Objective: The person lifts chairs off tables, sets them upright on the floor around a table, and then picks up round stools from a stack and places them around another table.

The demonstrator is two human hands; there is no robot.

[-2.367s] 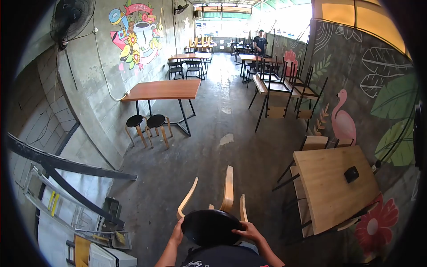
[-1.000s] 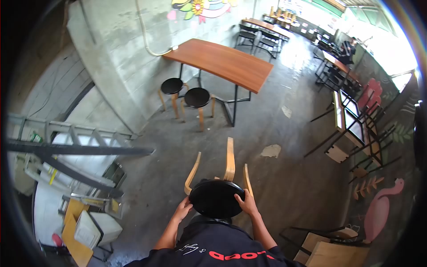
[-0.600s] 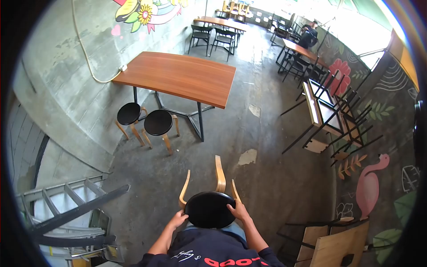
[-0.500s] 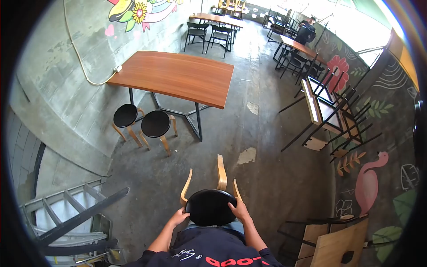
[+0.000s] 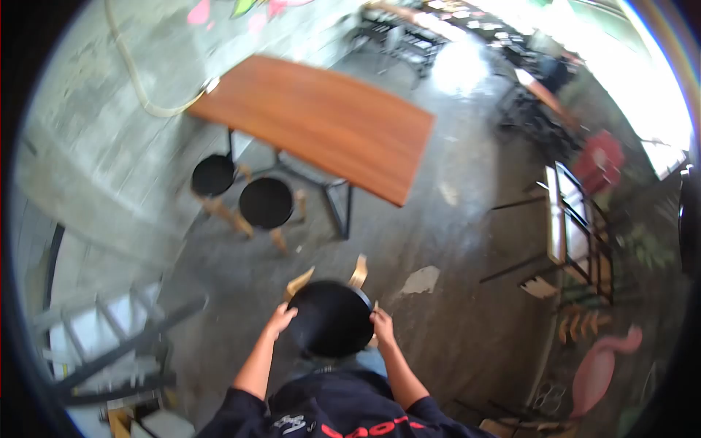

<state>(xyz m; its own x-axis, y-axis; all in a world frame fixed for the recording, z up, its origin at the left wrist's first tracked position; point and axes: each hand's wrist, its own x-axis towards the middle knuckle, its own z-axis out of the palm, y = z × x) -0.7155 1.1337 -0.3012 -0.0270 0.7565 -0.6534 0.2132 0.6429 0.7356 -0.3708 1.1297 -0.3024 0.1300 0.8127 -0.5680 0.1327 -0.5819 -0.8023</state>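
A round stool [image 5: 330, 318] with a black seat and bent light-wood legs is held in front of my body. My left hand [image 5: 280, 319] grips the seat's left edge, thumb on top. On the opposite edge, my right hand [image 5: 380, 325] is closed round the rim. Two of its legs show beyond the far side of the seat; the rest are mostly hidden beneath it. Ahead and to the left, two similar stools, one nearer [image 5: 266, 203] and one by the wall [image 5: 212, 175], stand at the long side of a brown wooden table [image 5: 314, 120].
A grey ladder [image 5: 109, 328] lies at the lower left. Furniture with metal legs [image 5: 573, 226] is stacked along the right wall. More tables and chairs [image 5: 401, 40] stand at the back, blurred. A cable [image 5: 135, 84] runs down the left wall to the table corner.
The stool has tipped so its seat faces me more and its legs point away, and it has risen slightly. My view has turned left; the table and stools now appear further right.
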